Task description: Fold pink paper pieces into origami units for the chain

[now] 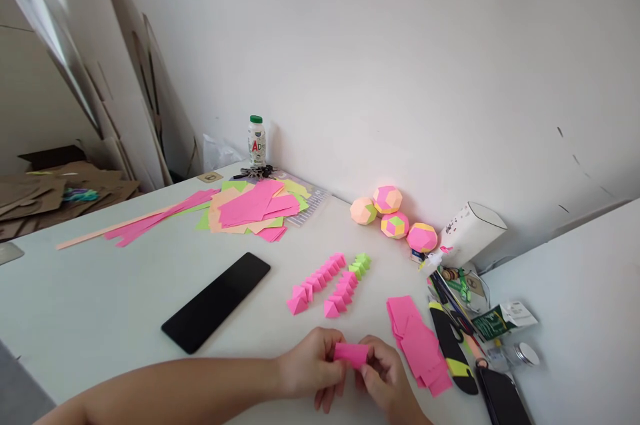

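A small pink piece of paper (351, 354), seemingly folded, is pinched between both hands at the front of the table. My left hand (316, 365) grips its left end, thumb in front. On the other end, my right hand (383, 372) has its thumb and fingers closed. Just beyond the hands lie two rows of folded paper units: a pink row (320, 282) on the left, and a right row with pink units (341, 293) nearer me and green units (360, 266) behind. Right of my right hand is a fanned stack of pink paper (420, 345).
A black phone-like slab (216, 302) lies left of the hands. Coloured sheets (257, 208) and paper strips (160, 215) spread behind it, near a white bottle (257, 142). Several paper balls (395, 225) rest by the wall. A black-and-yellow cutter-like tool (453, 348) and a jar (523, 355) are at right.
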A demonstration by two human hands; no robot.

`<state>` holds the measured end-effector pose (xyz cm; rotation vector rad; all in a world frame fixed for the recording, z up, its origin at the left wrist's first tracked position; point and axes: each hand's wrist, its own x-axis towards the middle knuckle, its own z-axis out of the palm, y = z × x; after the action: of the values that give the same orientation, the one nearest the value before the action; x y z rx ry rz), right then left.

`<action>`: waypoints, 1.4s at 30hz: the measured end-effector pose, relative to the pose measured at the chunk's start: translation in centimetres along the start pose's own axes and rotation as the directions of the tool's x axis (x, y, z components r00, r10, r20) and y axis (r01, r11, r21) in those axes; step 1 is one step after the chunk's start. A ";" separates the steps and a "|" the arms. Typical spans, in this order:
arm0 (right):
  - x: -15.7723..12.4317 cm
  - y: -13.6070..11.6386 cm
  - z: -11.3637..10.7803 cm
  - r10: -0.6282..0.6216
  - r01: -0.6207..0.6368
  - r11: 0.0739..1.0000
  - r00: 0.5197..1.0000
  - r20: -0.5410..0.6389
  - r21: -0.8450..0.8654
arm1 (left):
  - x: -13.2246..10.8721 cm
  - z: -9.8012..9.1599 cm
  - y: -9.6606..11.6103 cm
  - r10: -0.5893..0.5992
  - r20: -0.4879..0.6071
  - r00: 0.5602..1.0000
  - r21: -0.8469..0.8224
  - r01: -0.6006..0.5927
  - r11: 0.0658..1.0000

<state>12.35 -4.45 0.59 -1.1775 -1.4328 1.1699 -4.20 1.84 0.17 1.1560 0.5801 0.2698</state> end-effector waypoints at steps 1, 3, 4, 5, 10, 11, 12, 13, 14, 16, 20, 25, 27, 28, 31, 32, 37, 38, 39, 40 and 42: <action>0.0 0.0 -0.1 0.008 -0.008 1.000 1.000 -0.005 0.022 | 0.0 0.0 0.1 0.001 0.002 1.000 -0.006 -0.001 1.000; -0.1 0.1 -0.2 0.013 -0.012 0.998 1.000 -0.013 0.061 | 0.0 0.0 0.4 0.002 -0.006 1.000 -0.015 -0.002 1.000; -0.1 0.2 -0.3 0.016 -0.014 0.996 1.000 -0.019 0.083 | -0.1 0.0 0.5 0.000 -0.012 1.000 -0.020 -0.001 1.000; -0.1 0.2 -0.3 0.022 -0.019 0.994 0.999 -0.024 0.107 | -0.1 0.0 0.6 -0.002 -0.015 1.000 -0.025 0.002 1.000; -0.3 0.1 0.3 0.078 -0.073 0.990 0.996 -0.041 0.124 | -0.4 -0.1 0.7 0.001 -0.009 1.000 -0.027 -0.002 1.000; -0.3 -0.1 0.5 0.071 -0.067 0.992 0.997 -0.042 0.105 | -0.4 -0.1 0.7 0.006 -0.009 1.000 -0.026 -0.006 1.000; -0.2 -0.3 0.6 0.064 -0.061 0.995 0.998 -0.029 0.077 | -0.4 -0.1 0.6 0.010 -0.006 1.000 -0.026 -0.010 1.000; -0.1 -0.6 0.7 0.045 -0.044 0.998 0.999 -0.008 0.041 | -0.4 -0.2 0.6 0.013 -0.003 1.000 -0.025 -0.014 1.000; 0.0 -0.8 0.8 0.025 -0.025 1.000 1.000 0.016 0.006 | -0.4 -0.2 0.5 0.018 0.000 1.000 -0.023 -0.018 1.000; 0.1 -1.2 0.8 0.012 -0.011 1.000 0.999 0.044 -0.024 | -0.4 -0.2 0.5 0.018 0.007 1.000 -0.017 -0.018 1.000; 0.1 -1.3 0.5 0.018 -0.018 0.999 1.000 0.008 -0.035 | -0.5 -0.1 0.6 0.010 0.006 1.000 -0.012 -0.010 1.000; 0.0 -0.5 0.2 0.060 -0.060 0.998 0.997 -0.046 -0.004 | -0.5 -0.1 0.4 0.022 -0.003 1.000 -0.010 -0.022 1.000; 0.0 -0.4 0.1 0.079 -0.077 0.997 0.995 -0.062 0.028 | -0.5 0.0 0.3 0.020 -0.016 1.000 -0.013 -0.020 1.000; 0.0 -0.4 0.1 0.086 -0.083 0.995 0.994 -0.071 0.045 | -0.5 0.0 0.2 0.020 -0.021 1.000 -0.017 -0.020 1.000; 0.0 -0.5 0.0 0.109 -0.101 0.992 0.989 -0.103 0.078 | -0.4 0.0 0.1 0.023 -0.030 0.999 -0.042 -0.024 0.999; 0.0 -0.6 0.0 0.117 -0.107 0.991 0.987 -0.113 0.086 | -0.4 -0.1 0.1 0.027 -0.031 0.999 -0.055 -0.028 0.998; -0.1 -0.4 0.0 0.144 -0.129 0.984 0.981 -0.131 0.122 | -0.3 -0.1 0.1 0.044 -0.037 0.998 -0.116 -0.048 0.992; -0.2 -0.3 0.0 0.149 -0.133 0.983 0.980 -0.129 0.124 | -0.3 -0.1 0.2 0.052 -0.040 0.998 -0.127 -0.057 0.990; -0.2 -0.2 0.0 0.153 -0.137 0.982 0.980 -0.127 0.127 | -0.3 -0.1 0.2 0.061 -0.041 0.997 -0.139 -0.066 0.988; -0.2 -0.1 0.0 0.156 -0.140 0.982 0.980 -0.125 0.130 | -0.4 -0.2 0.3 0.070 -0.044 0.997 -0.152 -0.076 0.985; -0.2 0.1 0.0 0.163 -0.147 0.981 0.978 -0.129 0.128 | -0.4 -0.2 0.4 0.086 -0.044 0.995 -0.179 -0.093 0.979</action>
<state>12.39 -4.65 0.48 -1.2798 -1.1680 1.2362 -4.58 1.95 0.57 1.0040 0.5246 0.4134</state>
